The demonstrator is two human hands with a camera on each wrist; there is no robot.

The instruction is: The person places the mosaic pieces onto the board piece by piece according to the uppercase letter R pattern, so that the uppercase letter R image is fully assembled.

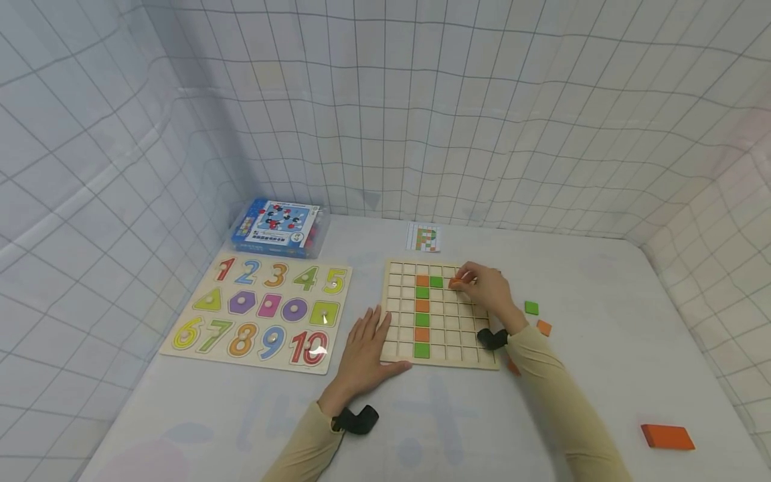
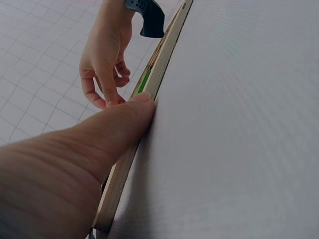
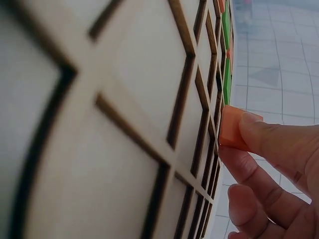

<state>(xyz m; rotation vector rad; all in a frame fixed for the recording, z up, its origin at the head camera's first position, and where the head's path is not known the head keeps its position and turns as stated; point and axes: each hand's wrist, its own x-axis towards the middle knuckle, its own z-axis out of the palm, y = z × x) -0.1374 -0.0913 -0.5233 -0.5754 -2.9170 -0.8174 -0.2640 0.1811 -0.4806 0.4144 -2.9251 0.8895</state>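
Note:
A wooden grid board (image 1: 397, 321) lies on the table, with orange and green square tiles in one column and a green tile (image 1: 436, 282) beside the top one. My right hand (image 1: 486, 286) pinches an orange tile (image 3: 234, 127) between thumb and fingers, at the board's upper row just right of that green tile. In the right wrist view the tile's edge meets the grid. My left hand (image 1: 363, 355) rests at the board's lower left corner, fingers straight along its left side. Its thumb (image 2: 134, 107) lies against the near edge.
Loose green (image 1: 531, 307) and orange (image 1: 544, 328) tiles lie right of the board. A small pattern card (image 1: 424, 237) is behind it. To the left are a number puzzle board (image 1: 253, 314) and a boxed molecule set (image 1: 280, 227). An orange block (image 1: 667, 437) lies at front right.

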